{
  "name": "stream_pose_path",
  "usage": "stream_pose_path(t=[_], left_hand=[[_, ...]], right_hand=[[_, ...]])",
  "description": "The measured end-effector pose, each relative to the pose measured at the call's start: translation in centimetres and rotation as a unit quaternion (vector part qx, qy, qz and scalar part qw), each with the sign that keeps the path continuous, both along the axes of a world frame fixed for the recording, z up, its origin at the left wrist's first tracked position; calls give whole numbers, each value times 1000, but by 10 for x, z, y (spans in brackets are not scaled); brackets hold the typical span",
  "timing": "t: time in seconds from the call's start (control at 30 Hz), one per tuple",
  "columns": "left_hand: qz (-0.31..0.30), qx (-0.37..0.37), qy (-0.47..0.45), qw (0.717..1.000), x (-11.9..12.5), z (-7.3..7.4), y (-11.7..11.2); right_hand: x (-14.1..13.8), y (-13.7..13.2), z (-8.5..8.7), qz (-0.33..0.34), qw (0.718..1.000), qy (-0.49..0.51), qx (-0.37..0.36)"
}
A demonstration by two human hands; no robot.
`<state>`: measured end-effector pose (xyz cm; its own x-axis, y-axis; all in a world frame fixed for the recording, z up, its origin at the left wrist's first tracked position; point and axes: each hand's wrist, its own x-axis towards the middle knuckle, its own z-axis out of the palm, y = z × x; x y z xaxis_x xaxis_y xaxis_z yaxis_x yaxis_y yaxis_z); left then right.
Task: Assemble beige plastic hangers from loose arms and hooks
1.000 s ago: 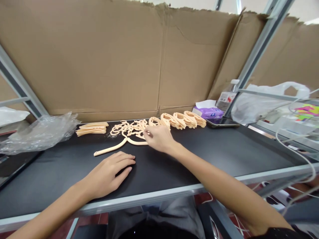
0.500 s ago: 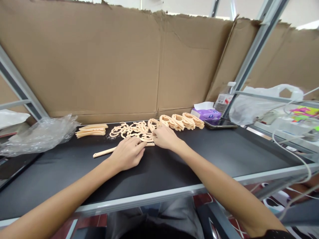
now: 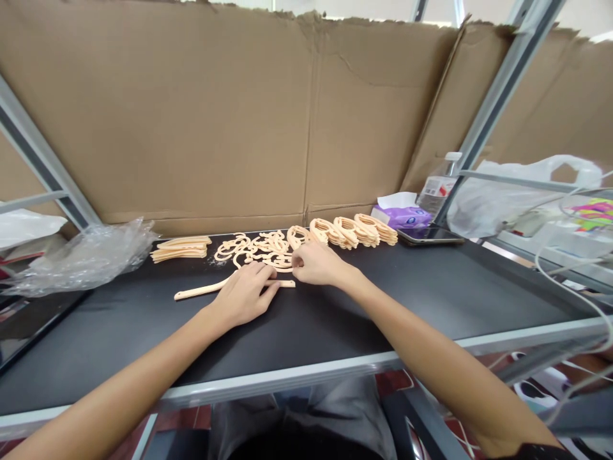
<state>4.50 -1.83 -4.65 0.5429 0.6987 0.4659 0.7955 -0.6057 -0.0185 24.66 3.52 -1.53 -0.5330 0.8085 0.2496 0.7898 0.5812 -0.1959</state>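
My left hand (image 3: pixel 246 294) is closed over a long, pale wooden strip (image 3: pixel 198 291), whose ends stick out on both sides of it. A small dark hole shows near the strip's right end. Just beyond that end, my right hand (image 3: pixel 318 262) has its fingers curled into a pinch. Anything between those fingertips is hidden. Behind both hands lies a loose pile of curved, cut-out wooden pieces (image 3: pixel 258 246). Several stacks of oval wooden rings (image 3: pixel 342 233) stand in a row beyond my right hand.
A stack of flat wooden strips (image 3: pixel 181 249) lies at the back left, beside crumpled clear plastic (image 3: pixel 96 255). A purple tissue pack (image 3: pixel 405 214), a bottle (image 3: pixel 437 191) and a phone (image 3: pixel 431 235) are at the back right. Cardboard (image 3: pixel 215 115) walls the black table (image 3: pixel 383 306).
The strip's right end has come slightly nearer and away from my right hand, so a gap shows there. My left hand stays on the strip. The view has shifted a little.
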Motion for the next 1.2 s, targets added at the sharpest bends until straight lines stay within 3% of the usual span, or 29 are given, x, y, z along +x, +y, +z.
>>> stream_pose_path(t=[0.2,0.4,0.53,0.63,0.77,0.87,1.03,1.2], left_hand=[[-87,-39,-2,995,2,-1,1],[-77,-56,-7,995,1,1,-2],[-67,-59,-12,996,-1,2,-3],[-57,-51,-18,997,-1,3,-3],[-52,-47,-26,997,-1,3,-4],[-56,-54,-33,996,1,3,-5],[-62,-80,-38,994,2,2,-6],[-43,-40,-35,998,-1,4,-5]], right_hand=[[-5,1,-5,46,998,14,-39],[-7,5,-12,113,993,40,-25],[-8,7,-12,108,985,135,11],[-11,10,-12,112,960,253,-32],[-14,13,-11,122,882,434,-137],[-15,13,-9,109,844,488,-196],[-16,10,-6,92,837,495,-212],[-18,11,-7,87,822,518,-219]])
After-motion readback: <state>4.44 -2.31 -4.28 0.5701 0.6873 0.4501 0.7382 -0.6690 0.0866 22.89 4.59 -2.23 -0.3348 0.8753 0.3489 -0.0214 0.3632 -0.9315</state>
